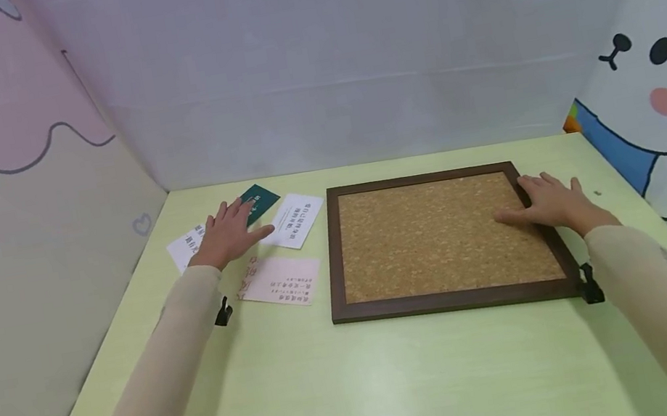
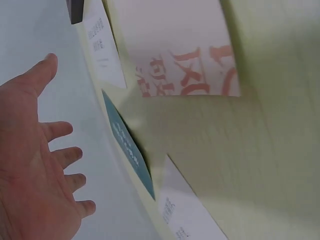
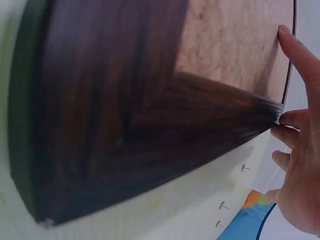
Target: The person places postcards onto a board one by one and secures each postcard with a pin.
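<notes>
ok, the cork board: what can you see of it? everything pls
The cork board is rectangular: a speckled tan cork panel inside a dark brown frame that looks like wood, with streaky grain in the right wrist view. It lies flat on the pale green table, long sides running left to right, just right of the paper cards. Nothing is pinned to it. The right hand is at its right side, fingers on the frame's edge, thumb over the cork.

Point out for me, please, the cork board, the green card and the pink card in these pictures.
Cork board (image 1: 438,238): head view, middle of the cork surface.
Green card (image 2: 128,144): left wrist view, middle of its printed face.
Pink card (image 1: 282,281): head view, middle of its printed face.
</notes>
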Motion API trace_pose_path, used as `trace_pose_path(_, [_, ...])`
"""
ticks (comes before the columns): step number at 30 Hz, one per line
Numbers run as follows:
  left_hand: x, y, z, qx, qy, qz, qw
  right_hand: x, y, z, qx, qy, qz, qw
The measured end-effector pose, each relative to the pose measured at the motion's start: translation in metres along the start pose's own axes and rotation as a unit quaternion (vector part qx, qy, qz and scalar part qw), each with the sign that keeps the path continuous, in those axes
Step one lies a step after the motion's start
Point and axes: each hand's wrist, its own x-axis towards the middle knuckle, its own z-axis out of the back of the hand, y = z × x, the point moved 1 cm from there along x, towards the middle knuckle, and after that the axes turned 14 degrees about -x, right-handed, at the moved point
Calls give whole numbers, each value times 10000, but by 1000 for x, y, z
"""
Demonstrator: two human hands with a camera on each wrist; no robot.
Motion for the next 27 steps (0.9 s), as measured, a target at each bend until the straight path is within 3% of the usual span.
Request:
trace_pose_path(7, [-1, 12, -13, 2, 20, 16, 10000, 0, -3, -4, -65, 88, -67, 9999])
trace_pose_path(11, [-1, 20, -14, -97, 9, 82, 9999, 1, -2, -5, -56, 57, -59, 10000])
trace_pose_path(27, [-16, 68, 16, -373, 174, 468, 9981, 2, -1, -4, -102, 135, -88, 9998])
